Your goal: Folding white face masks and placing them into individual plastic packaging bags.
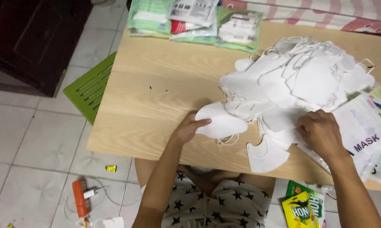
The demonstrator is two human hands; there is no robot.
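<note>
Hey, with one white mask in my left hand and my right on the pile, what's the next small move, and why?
Probably slide the white mask clear of the pile: the left hand already pinches its edge, while the right hand presses on neighbouring masks, steadying them.

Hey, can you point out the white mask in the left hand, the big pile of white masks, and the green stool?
white mask [224, 124], head view, middle of its folded face.
pile of white masks [300, 76], head view, centre of the heap.
green stool [91, 86], head view, slotted top surface.
</note>
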